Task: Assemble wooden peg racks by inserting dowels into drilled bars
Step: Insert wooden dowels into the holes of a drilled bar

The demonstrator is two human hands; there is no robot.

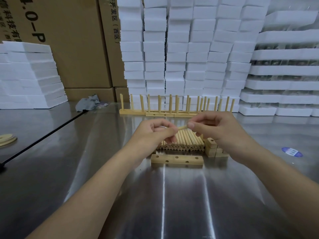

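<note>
head view shows both hands up over the middle of the steel table (172, 195), with 1 dowel (182, 127) held between them. the left hand (155, 133) has its fingers curled round the left end of the dowel. the right hand (215, 130) pinches the other end between thumb and finger. the dowel lies almost flat in the air, above the pile of dowels (186, 142), and touches no bar.

some of the job looks done. at the back of the table stand the finished racks (172, 107), a few in a row, side by side, with many pegs sticking straight up. i cannot count the racks for sure.

a lot is left. the drilled bar (177, 159) lies flat in front of the pile, close to the person, and i can see 5 holes in its top. all 5 are empty, so this rack has not been started. the dowel in the hands is most likely the first peg for it. it has to be turned upright and pushed down into a hole.

just to the right of the pile is a stack of bars (213, 149), partly hidden by the right hand, and these have no pegs in them. the pile has lots of dowels, so i think many more racks are to come.

behind it all are white foam blocks (189, 49) and cardboard boxes (69, 40). a grey rag (88, 102) lies far back on the left.
</note>
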